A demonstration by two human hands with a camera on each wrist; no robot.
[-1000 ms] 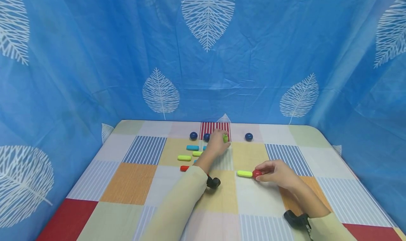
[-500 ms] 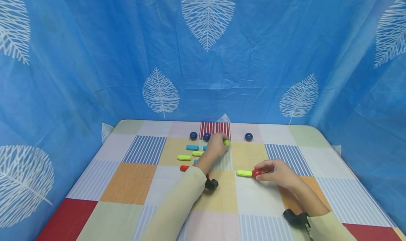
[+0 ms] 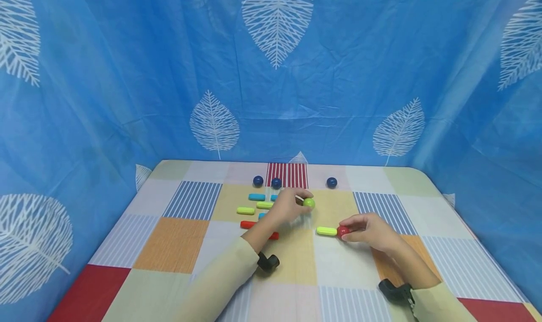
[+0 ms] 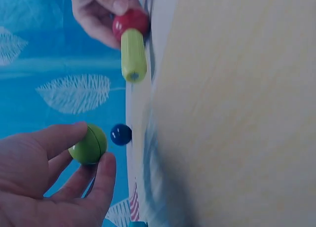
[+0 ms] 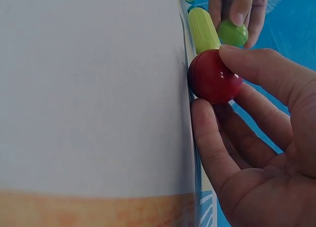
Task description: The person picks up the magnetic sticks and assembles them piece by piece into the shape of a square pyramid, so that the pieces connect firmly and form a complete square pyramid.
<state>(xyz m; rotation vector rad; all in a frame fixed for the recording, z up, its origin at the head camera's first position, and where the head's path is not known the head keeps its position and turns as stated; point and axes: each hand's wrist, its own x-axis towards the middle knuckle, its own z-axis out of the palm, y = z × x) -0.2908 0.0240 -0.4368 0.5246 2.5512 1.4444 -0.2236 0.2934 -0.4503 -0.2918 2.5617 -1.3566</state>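
Between thumb and fingers my left hand (image 3: 291,204) pinches a glossy green ball (image 3: 309,203), seen close up in the left wrist view with a seam round it. My right hand (image 3: 367,231) holds a red ball (image 5: 215,78) between thumb and fingers, low at the tablecloth. A yellow-green ribbed rod (image 3: 326,231) points left from the red ball, its end right against it. In the left wrist view the rod's free end (image 4: 134,64) shows a small hole. The green ball is up and to the left of the rod in the head view.
Dark blue balls (image 3: 332,182) lie along the back of the patchwork tablecloth (image 3: 169,246). Left of centre are several loose rods: blue (image 3: 256,197), yellow-green (image 3: 245,211) and red (image 3: 248,224), some partly behind my left arm. A blue leaf-print curtain (image 3: 305,110) encloses the table.
My left hand has brought the green ball from the back of the table towards me and slightly right. My right hand has stayed in place with the red ball and rod.
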